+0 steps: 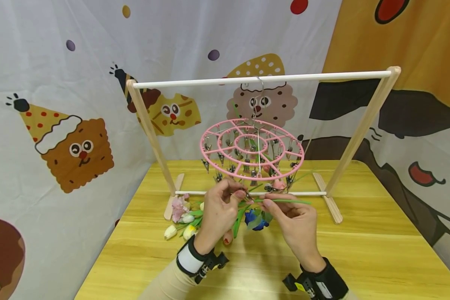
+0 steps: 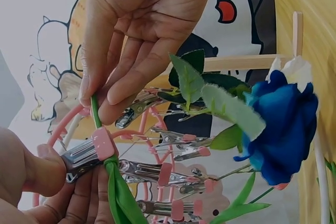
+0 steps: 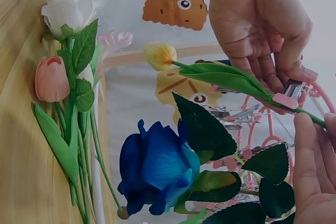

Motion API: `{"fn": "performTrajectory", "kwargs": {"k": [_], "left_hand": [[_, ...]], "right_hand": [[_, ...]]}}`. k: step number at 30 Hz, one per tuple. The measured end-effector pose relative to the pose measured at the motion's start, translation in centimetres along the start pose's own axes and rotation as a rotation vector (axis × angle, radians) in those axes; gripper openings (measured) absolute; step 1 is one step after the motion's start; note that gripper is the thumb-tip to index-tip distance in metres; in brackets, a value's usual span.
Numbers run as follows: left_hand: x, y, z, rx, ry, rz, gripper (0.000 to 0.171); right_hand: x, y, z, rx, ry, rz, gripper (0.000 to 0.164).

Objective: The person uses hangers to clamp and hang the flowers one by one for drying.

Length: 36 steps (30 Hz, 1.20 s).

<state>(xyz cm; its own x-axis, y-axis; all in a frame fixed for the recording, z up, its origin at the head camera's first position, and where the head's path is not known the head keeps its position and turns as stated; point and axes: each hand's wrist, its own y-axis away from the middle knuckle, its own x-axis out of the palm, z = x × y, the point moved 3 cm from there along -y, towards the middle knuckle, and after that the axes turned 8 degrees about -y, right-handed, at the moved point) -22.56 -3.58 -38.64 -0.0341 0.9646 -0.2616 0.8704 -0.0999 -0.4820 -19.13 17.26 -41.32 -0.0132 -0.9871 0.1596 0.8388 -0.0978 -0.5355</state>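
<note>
My left hand (image 1: 222, 206) pinches a metal clip (image 2: 84, 156) with pink tips between thumb and fingers, close under the front of a round pink hanging rack (image 1: 206, 156). The clip's tips lie across the green stem of a yellow tulip (image 3: 160, 56), just below its leaves. With thumb and fingertips my right hand (image 1: 294, 223) holds that stem (image 1: 298, 202) on the other side of the clip. A blue rose (image 3: 157, 166) with dark green leaves hangs head down behind the hands, and several other metal clips (image 2: 144, 171) dangle around it.
The rack hangs by a hook from the white rod (image 1: 202, 82) of a wooden stand (image 1: 356, 133). On the table (image 1: 375, 254), left of the hands, lie more artificial flowers, among them a white rose (image 3: 68, 11), a pink tulip (image 3: 51, 80) and a lilac flower (image 1: 178, 208).
</note>
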Motion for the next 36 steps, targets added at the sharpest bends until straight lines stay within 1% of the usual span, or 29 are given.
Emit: {"fn": "performTrajectory", "kwargs": {"k": [3, 7, 13, 18, 24, 31, 36], "left_hand": [[0.1, 0.1, 0.0, -0.011, 0.018, 0.021, 0.007], [0.2, 0.3, 0.0, -0.020, 0.027, 0.052, 0.014], [0.3, 0.6, 0.2, -0.013, 0.010, 0.084, 0.020], [0.2, 0.9, 0.5, -0.014, -0.008, 0.121, 0.024], [-0.2, 1.0, 0.5, 0.021, -0.074, 0.152, 0.033], [-0.7, 1.1, 0.5, 0.075, -0.136, 0.156, 0.031], [-1.1, 1.2, 0.7, 0.106, -0.188, 0.162, 0.029]], "right_hand": [[-0.1, 0.1, 0.0, -0.002, 0.011, -0.003, 0.021], [-0.2, 0.1, -0.1, -0.007, 0.014, -0.007, 0.021], [-0.5, 0.1, -0.1, -0.014, 0.019, -0.016, 0.020], [-0.8, 0.2, -0.2, -0.010, 0.046, -0.027, 0.020], [-1.2, 0.2, -0.3, -0.018, 0.068, -0.040, 0.020], [-1.8, -0.1, -0.3, -0.053, 0.082, -0.059, 0.018], [-2.4, -0.4, -0.2, -0.062, 0.089, -0.068, 0.018]]}}
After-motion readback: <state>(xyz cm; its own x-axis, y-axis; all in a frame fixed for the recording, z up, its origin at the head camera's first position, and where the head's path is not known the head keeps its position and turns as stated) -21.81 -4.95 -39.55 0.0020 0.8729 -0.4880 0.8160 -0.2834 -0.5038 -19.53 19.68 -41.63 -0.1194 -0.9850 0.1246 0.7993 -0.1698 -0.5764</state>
